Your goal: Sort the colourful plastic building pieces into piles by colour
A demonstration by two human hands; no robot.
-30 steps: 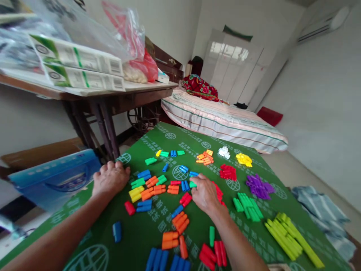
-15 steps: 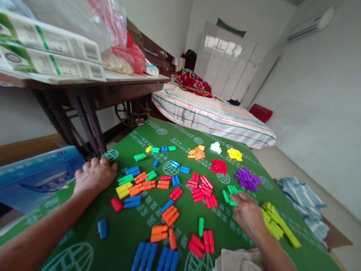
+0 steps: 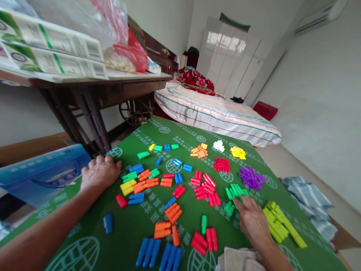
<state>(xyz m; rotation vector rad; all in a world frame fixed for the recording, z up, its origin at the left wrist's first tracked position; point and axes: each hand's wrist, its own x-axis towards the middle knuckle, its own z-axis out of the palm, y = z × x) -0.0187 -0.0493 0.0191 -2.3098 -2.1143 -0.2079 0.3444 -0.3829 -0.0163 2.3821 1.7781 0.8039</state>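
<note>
My right hand (image 3: 252, 214) is at the right of the green-topped table (image 3: 118, 241). Its fingertips touch a cluster of green plastic peg blocks (image 3: 236, 191), fingers stretched out; no block shows gripped. Another green piece (image 3: 229, 208) lies just left of the fingers. Lime-green blocks (image 3: 278, 222) lie right of this hand, and purple blocks (image 3: 252, 177) behind it. My left hand (image 3: 100, 172) rests palm down at the table's left edge, holding nothing, fingers apart. Mixed orange blocks (image 3: 152, 182), blue blocks (image 3: 137, 198) and a yellow block (image 3: 128, 187) lie to its right.
Red blocks (image 3: 222, 165), white blocks (image 3: 219, 145) and yellow blocks (image 3: 238, 152) form piles farther back. Blue blocks (image 3: 148, 253) and a beige cloth (image 3: 239, 259) lie near me. A sewing-machine table (image 3: 135, 84) stands left, a bed (image 3: 220, 111) beyond.
My right hand has shifted slightly among the green blocks, which now form a fuller row with one piece nearer me. The left hand stays at the table edge; the view has turned slightly.
</note>
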